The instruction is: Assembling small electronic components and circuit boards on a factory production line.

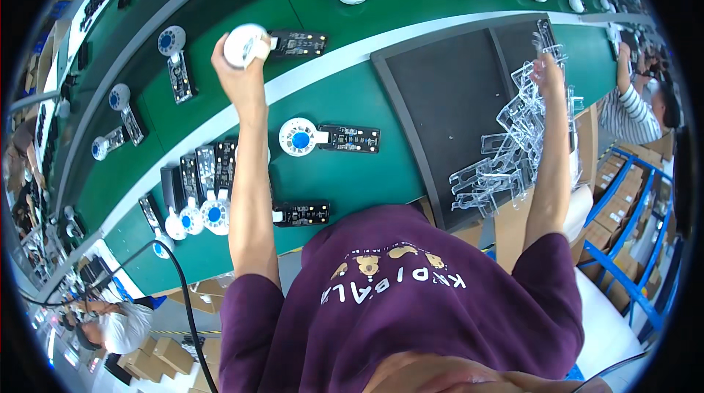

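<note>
Out over the far green belt, my left hand (240, 79) is closed on a white round module (246, 45). A black circuit board (299, 43) extends from the module to the right. At the right, my right hand (546, 76) reaches over a heap of clear plastic brackets (513, 136), its fingers closed around a clear plastic bracket (543, 35); motion blurs the fingertips a little. Between my arms, another white round module (298, 137) with a blue centre lies on the green table, joined to its board (350, 138). A further board (302, 214) lies near my shirt.
A row of boards with white round modules (214, 215) lies left of my left forearm. Several more sit on the belt (345, 37). The brackets rest on a black tray (433, 92) with raised edges. A black cable (187, 298) hangs at the left. Co-workers sit at both sides.
</note>
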The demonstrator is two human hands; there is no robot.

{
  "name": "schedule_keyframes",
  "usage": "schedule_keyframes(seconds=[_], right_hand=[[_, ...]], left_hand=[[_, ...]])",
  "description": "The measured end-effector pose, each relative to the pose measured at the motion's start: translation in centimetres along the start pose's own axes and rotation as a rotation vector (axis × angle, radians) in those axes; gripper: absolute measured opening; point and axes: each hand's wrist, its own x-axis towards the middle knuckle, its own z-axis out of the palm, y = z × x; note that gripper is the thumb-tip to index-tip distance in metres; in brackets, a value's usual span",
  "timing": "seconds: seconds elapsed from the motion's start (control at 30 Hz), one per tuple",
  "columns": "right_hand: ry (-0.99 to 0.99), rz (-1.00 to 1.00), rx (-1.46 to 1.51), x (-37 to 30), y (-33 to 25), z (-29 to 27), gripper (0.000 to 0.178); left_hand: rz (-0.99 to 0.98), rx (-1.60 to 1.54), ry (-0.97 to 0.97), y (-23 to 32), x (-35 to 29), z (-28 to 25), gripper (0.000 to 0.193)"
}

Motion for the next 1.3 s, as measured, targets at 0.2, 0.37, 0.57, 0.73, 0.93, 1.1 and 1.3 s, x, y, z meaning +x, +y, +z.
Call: schedule_keyframes(seconds=[0.2, 0.37, 0.57, 0.73, 0.93, 1.1, 1.3], right_hand=[[-0.308, -0.864, -0.347, -22.8, -3.8, 18.1, 0.049], [-0.397, -1.142, -0.409, -28.8, -6.0, 24.6, 0.053], [-0.319, -1.314, -0.538, -29.0, -5.2, 26.1, 0.055], [-0.366, -1.252, -0.397, -29.5, -3.6, 26.2, 0.057], [-0.443, -1.278, -0.392, -28.7, -4.8, 25.5, 0.059], [-0.469, -1.319, -0.366, -29.2, -5.2, 24.4, 0.044], [-0.339, -0.259, 0.448, -27.7, -5.2, 26.7, 0.029]], left_hand=[[-0.519, -0.549, 0.046, 2.1, -0.1, 2.5, 0.06], [-0.568, -0.435, -0.113, 5.6, -1.3, 1.8, 0.064], [-0.617, -0.403, -0.228, 7.7, -1.5, 0.4, 0.068], [-0.675, -0.419, -0.164, 7.4, -1.9, 0.5, 0.069], [-0.742, -0.988, -0.239, 5.6, -5.8, 1.5, 0.047], [-0.764, -0.857, -0.298, 6.5, -7.2, 1.1, 0.029], [-0.553, -0.683, -0.147, 9.7, -8.8, 3.1, 0.027]])
